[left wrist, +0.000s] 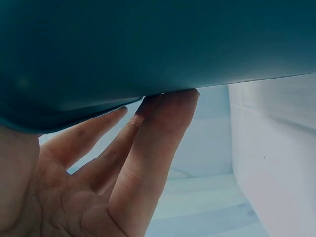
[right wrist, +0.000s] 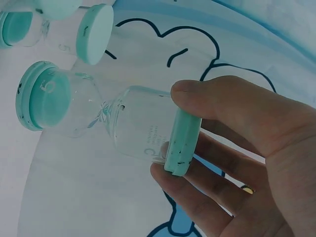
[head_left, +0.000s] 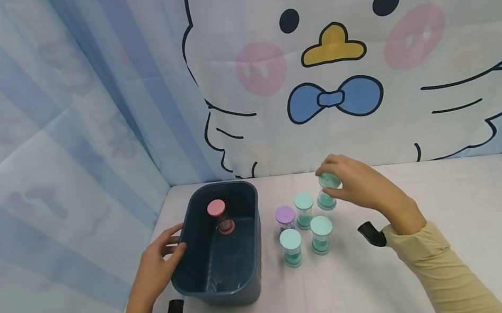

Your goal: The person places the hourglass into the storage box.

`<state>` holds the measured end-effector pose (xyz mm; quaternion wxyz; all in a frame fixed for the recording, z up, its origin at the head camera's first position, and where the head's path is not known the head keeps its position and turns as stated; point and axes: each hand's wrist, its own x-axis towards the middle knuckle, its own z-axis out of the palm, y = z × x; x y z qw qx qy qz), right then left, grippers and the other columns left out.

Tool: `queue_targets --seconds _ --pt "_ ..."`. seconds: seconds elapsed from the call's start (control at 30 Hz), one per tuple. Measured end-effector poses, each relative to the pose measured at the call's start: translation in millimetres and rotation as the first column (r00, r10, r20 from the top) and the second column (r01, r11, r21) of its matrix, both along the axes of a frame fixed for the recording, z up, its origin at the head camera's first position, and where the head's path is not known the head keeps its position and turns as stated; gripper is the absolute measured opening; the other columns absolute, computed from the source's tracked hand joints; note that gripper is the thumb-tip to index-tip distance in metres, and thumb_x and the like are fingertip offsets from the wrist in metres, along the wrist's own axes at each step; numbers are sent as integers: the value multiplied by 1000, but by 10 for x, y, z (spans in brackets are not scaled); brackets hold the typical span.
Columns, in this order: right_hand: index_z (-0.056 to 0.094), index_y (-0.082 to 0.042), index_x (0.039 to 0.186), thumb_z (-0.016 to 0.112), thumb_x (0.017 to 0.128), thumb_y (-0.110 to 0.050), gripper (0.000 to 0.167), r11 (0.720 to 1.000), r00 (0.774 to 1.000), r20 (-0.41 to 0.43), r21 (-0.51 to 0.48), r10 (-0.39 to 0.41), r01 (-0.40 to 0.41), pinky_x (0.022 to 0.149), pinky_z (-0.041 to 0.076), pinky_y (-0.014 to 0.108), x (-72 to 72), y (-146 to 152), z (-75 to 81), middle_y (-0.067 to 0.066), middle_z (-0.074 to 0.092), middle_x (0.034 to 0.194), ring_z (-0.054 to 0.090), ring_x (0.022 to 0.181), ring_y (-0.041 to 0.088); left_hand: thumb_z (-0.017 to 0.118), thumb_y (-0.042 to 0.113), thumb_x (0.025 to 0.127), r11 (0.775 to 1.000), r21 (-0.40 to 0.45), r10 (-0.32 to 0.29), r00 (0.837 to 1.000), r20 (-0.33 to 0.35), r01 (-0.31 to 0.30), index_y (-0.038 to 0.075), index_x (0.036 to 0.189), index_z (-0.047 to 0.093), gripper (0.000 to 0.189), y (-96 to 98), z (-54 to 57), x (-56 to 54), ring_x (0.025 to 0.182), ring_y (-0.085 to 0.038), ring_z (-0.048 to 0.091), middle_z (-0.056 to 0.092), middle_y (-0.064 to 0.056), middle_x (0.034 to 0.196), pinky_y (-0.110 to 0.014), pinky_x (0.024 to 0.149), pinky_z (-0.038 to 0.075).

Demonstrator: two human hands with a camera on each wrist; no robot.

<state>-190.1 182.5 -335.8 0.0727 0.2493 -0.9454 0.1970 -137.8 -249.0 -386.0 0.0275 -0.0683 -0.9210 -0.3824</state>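
My right hand (head_left: pixel 361 184) pinches the mint-green top cap of a small sand timer (head_left: pixel 327 200) between thumb and fingers. In the right wrist view that timer (right wrist: pixel 136 121) shows a clear waisted glass body with a green cap at each end. My left hand (head_left: pixel 154 271) rests against the left side of a dark blue-grey bin (head_left: pixel 257 278), its fingertips at the outer wall (left wrist: pixel 163 44). Inside the bin a pink-capped sand timer (head_left: pixel 216 208) stands near the far end.
Between the bin and my right hand stand a purple-capped sand timer (head_left: pixel 285 215) and three mint-green ones, including a front-left timer (head_left: pixel 290 240). A light cloth covers the table (head_left: pixel 483 231). Behind it hangs a printed curtain (head_left: pixel 344 132), with another blue-striped curtain (head_left: pixel 38 154) at left.
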Motion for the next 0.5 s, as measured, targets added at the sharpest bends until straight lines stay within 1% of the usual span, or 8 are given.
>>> queue_targets --seconds 0.3,0.5 --pt "70 -1 112 79 83 -9 32 999 999 -43 13 33 -33 88 55 44 -28 -103 93 13 65 113 63 105 30 60 18 100 1000 8 5 1000 1 -5 5 144 49 46 -6 -16 3 109 -40 64 62 -25 125 -53 89 55" --pt "70 0 111 79 82 -8 32 999 998 -54 23 34 -32 88 55 44 -40 -142 140 13 65 112 62 105 30 59 18 101 1000 9 11 1000 13 -12 6 144 49 46 -5 -9 -4 110 -40 64 62 -24 126 -53 90 55"
